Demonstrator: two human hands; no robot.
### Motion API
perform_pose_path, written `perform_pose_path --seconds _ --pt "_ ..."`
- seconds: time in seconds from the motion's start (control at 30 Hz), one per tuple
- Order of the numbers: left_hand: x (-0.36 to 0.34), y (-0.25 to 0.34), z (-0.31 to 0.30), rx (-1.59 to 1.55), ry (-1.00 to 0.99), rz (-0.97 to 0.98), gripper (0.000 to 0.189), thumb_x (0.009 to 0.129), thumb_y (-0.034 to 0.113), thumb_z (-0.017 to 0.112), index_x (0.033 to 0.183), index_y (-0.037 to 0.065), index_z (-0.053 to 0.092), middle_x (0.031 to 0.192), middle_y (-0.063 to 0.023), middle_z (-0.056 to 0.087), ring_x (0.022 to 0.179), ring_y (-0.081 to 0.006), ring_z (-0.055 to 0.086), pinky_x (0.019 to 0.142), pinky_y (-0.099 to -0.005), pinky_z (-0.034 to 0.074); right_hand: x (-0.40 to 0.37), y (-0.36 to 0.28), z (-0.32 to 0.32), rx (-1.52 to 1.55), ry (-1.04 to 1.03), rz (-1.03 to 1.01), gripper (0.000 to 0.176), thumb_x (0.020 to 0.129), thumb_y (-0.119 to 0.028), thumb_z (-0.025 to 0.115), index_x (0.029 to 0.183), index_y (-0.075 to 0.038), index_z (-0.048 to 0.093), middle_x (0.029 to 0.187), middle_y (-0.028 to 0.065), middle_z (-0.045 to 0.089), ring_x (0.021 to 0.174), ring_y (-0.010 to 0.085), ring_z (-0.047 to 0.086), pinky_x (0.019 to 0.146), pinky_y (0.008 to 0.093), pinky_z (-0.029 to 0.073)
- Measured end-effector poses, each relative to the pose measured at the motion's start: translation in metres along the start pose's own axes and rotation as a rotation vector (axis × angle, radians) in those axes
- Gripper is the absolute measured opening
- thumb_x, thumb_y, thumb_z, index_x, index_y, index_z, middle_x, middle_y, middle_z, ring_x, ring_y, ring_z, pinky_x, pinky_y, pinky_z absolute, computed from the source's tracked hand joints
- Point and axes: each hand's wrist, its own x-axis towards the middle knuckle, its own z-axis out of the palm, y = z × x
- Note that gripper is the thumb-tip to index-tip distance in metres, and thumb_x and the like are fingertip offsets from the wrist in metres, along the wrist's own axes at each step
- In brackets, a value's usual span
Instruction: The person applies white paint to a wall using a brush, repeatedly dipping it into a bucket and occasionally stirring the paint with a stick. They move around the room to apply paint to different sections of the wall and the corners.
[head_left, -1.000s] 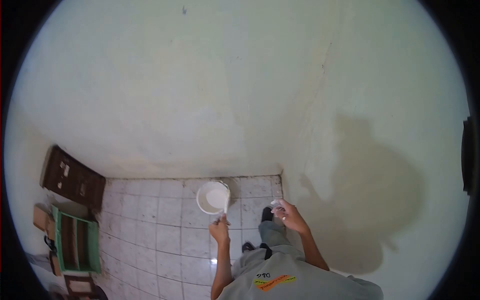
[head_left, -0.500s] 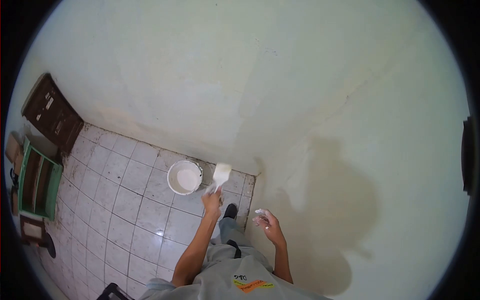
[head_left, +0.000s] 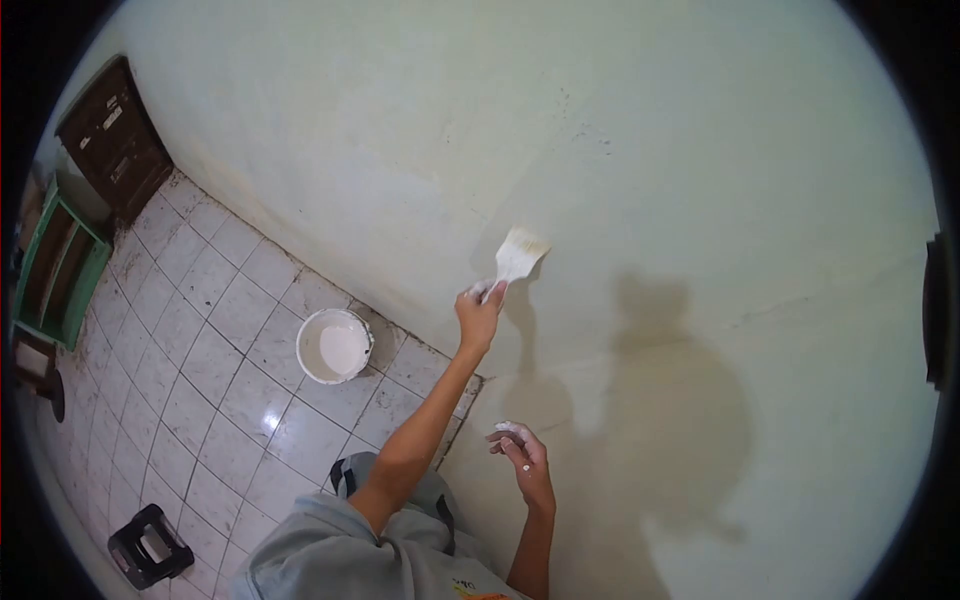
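Note:
A white-coated paintbrush [head_left: 516, 258] is gripped by its handle in my left hand [head_left: 479, 318], which is stretched out toward the pale green wall [head_left: 400, 120]. Its bristles point up and right and appear to meet the wall, with a shadow close beside them. My right hand [head_left: 524, 462] is lower, in front of the wall, with loosely bent fingers, the thumb apart and nothing visible in it. White paint smears the fingers of both hands. On the floor to the left of my left arm, a white bucket [head_left: 335, 346] holds pale paint.
White floor tiles [head_left: 240, 340] run along the wall's base. A black step stool [head_left: 150, 546] stands at lower left. Farther left are a green shelf [head_left: 62, 262] and a dark brown cabinet door [head_left: 118, 140]. Corner lines and my shadow cross the wall.
My left hand has lifted the paintbrush from near the bucket up and right to the wall. The view has turned right, bringing the black stool into fuller view. My right hand stays low.

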Motion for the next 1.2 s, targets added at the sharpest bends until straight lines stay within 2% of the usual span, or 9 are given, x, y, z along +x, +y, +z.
perform_pose_path --seconds 0.17,0.3,0.4,0.6,0.7,0.83,0.93,1.03,1.2 --pt "0.011 -0.189 -0.085 0.490 0.149 -0.263 0.026 0.076 0.021 0.066 0.080 -0.005 0.065 0.065 -0.0146 0.063 0.058 -0.0241 0.060 0.056 -0.0331 0.045 0.044 0.034 -0.010 -0.017 -0.040 0.093 0.021 0.088 -0.007 0.050 0.106 0.002 0.053 0.091 0.0100 0.061 0.079 0.0159 0.055 0.077 0.0297 0.045" --pt "0.019 -0.207 -0.109 0.952 0.240 -0.363 0.029 0.073 0.026 0.066 0.075 -0.004 0.065 0.069 -0.0241 0.060 0.061 -0.0405 0.059 0.059 -0.0433 0.044 0.061 0.067 -0.007 0.038 -0.069 0.143 0.021 0.088 -0.008 0.050 0.106 0.002 0.053 0.091 0.0096 0.061 0.078 0.0155 0.055 0.076 0.0293 0.045" --pt "0.031 -0.184 -0.094 0.836 0.164 -0.114 0.030 0.073 0.025 0.067 0.073 -0.005 0.064 0.062 -0.0219 0.059 0.050 -0.0335 0.057 0.055 -0.0414 0.042 0.065 0.082 -0.005 0.063 -0.075 0.183 0.020 0.088 -0.010 0.051 0.104 0.002 0.053 0.090 0.0096 0.061 0.078 0.0149 0.055 0.074 0.0285 0.045" --pt "0.012 -0.011 -0.048 0.164 0.094 -0.175 0.021 0.079 0.016 0.066 0.072 -0.004 0.066 0.051 0.0018 0.048 0.045 -0.0062 0.036 0.041 -0.0251 0.027 0.069 0.123 -0.005 0.144 -0.054 0.258 0.019 0.089 -0.014 0.050 0.102 0.000 0.054 0.085 0.0087 0.061 0.074 0.0133 0.056 0.070 0.0261 0.046" --pt "0.006 0.051 -0.036 0.009 0.075 -0.218 0.016 0.081 0.013 0.064 0.079 -0.003 0.066 0.055 0.0069 0.044 0.046 -0.0016 0.033 0.041 -0.0204 0.021 0.071 0.176 -0.003 0.132 -0.024 0.332 0.021 0.089 -0.017 0.050 0.102 0.000 0.054 0.083 0.0081 0.061 0.069 0.0122 0.056 0.066 0.0248 0.046" --pt "0.012 0.042 -0.050 0.020 0.066 -0.177 0.018 0.082 0.013 0.064 0.083 -0.004 0.065 0.055 0.0066 0.044 0.046 -0.0013 0.033 0.040 -0.0205 0.021 0.044 0.254 0.025 0.036 -0.072 0.337 0.023 0.088 -0.020 0.051 0.102 -0.001 0.052 0.079 0.0066 0.060 0.066 0.0106 0.056 0.062 0.0239 0.046" --pt "0.032 -0.012 -0.057 -0.032 0.029 -0.247 0.019 0.082 0.014 0.064 0.083 -0.005 0.065 0.055 0.0065 0.045 0.045 -0.0018 0.033 0.040 -0.0203 0.021 0.000 0.339 0.054 -0.204 -0.197 0.211 0.028 0.088 -0.022 0.052 0.107 -0.003 0.048 0.075 0.0068 0.058 0.065 0.0135 0.057 0.060 0.0273 0.047" --pt "0.046 -0.106 -0.082 0.000 0.080 -0.303 0.020 0.082 0.017 0.064 0.083 -0.004 0.065 0.056 0.0067 0.045 0.046 -0.0025 0.036 0.040 -0.0196 0.024 -0.044 0.359 0.079 -0.495 -0.306 0.282 0.036 0.088 -0.028 0.052 0.114 -0.005 0.043 0.089 0.0142 0.059 0.080 0.0293 0.058 0.070 0.0403 0.046" --pt "0.065 -0.288 -0.153 0.712 0.145 -0.243 0.032 0.076 0.021 0.067 0.060 -0.006 0.062 0.046 -0.0045 0.049 0.041 -0.0109 0.044 0.039 -0.0298 0.034 -0.108 0.387 0.099 -0.595 -0.492 0.207 0.049 0.087 -0.041 0.050 0.117 -0.004 0.040 0.102 0.0199 0.057 0.089 0.0377 0.058 0.074 0.0457 0.046"
